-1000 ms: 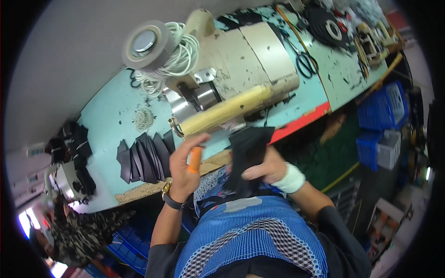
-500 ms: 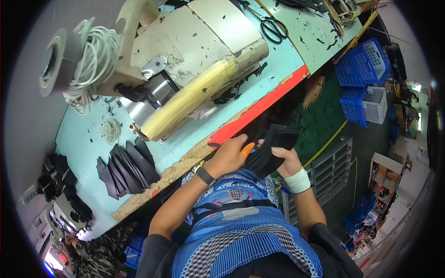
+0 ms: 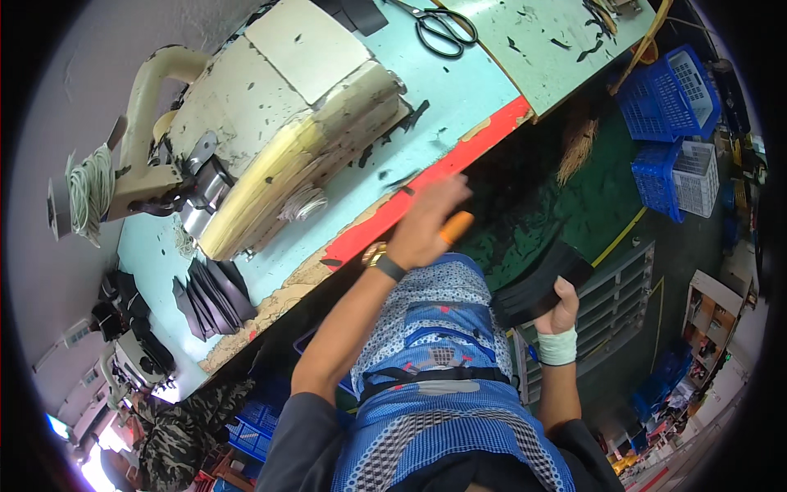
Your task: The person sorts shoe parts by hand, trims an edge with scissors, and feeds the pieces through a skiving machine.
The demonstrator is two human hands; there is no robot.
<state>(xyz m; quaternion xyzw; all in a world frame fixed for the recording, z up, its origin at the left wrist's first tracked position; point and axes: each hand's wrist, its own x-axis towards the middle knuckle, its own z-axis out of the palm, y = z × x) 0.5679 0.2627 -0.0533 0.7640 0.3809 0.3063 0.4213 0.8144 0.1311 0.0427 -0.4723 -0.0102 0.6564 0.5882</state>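
My right hand (image 3: pixel 561 308), with a pale wrap about its wrist, grips a thick stack of black strips (image 3: pixel 539 287) by its right end, over the floor to the right of my lap. The stack fans slightly toward its left end. My left hand (image 3: pixel 428 220) is off the stack, near the red-taped table edge (image 3: pixel 459 168). Its fingers look stretched out but are smeared by motion, and I see nothing held in them. An orange finger cot (image 3: pixel 456 227) covers its thumb. Small dark scraps (image 3: pixel 402 180) lie by the edge beyond that hand.
A cream sewing machine (image 3: pixel 270 107) stands on the pale blue table, with fanned dark pieces (image 3: pixel 211 299) left of it and black scissors (image 3: pixel 445 33) at the far side. Blue baskets (image 3: pixel 668 98) and a straw broom (image 3: pixel 579 152) are at right. A person in camouflage (image 3: pixel 176 430) is at lower left.
My left hand has come off the black stack and moved up toward the table edge. My right hand has carried the stack right and down. The whole view has shifted.
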